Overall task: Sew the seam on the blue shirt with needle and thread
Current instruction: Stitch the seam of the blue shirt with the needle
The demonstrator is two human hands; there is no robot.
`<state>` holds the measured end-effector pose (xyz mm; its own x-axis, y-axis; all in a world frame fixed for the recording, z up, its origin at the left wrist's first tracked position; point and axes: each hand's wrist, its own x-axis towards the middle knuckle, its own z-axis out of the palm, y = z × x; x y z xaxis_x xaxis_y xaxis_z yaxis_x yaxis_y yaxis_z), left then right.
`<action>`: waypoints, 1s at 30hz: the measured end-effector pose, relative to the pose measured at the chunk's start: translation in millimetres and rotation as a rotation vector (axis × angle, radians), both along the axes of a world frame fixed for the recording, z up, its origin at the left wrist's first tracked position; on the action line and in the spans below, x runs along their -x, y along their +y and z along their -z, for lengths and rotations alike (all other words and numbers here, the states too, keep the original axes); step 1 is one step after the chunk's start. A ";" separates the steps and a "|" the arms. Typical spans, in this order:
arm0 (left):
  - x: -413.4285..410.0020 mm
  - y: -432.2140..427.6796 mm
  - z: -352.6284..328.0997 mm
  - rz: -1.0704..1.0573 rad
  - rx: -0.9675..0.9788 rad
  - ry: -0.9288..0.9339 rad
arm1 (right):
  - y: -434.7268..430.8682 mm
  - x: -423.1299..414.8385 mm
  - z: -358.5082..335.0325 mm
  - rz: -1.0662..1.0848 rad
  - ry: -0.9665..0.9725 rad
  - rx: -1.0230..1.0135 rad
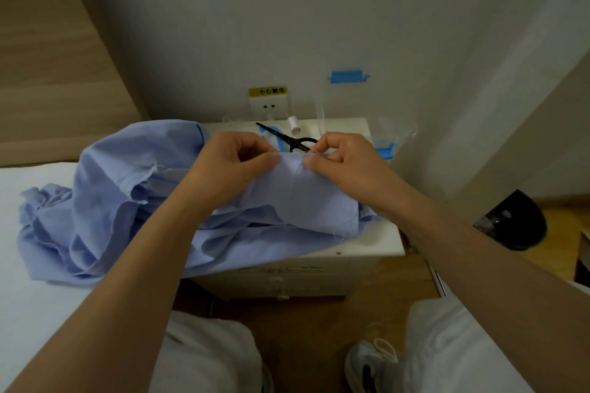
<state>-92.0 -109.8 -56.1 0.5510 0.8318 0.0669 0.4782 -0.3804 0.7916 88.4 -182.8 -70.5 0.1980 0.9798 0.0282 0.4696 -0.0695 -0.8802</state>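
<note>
The blue shirt lies crumpled across the bed and the white nightstand, and one folded part of it is lifted between my hands. My left hand pinches the top edge of that fold. My right hand pinches the same edge a little to the right, fingers curled at the seam. A thin white thread shows at my right fingertips. The needle itself is too small to make out.
Black scissors and a white thread spool lie on the nightstand behind my hands, beside a clear plastic box with blue clips. A wall socket is behind them. The white bed is at left, and a black bin is at right.
</note>
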 end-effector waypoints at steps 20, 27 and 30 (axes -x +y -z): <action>0.2 -1.6 -1.3 0.041 0.109 -0.052 | 0.4 0.7 3.1 -0.075 0.043 -0.089; -5.6 -4.7 0.2 0.050 0.146 -0.039 | 0.1 1.2 4.3 -0.098 0.052 -0.134; -4.8 -4.2 0.3 0.030 0.131 -0.035 | -0.2 2.0 4.1 -0.095 0.064 -0.132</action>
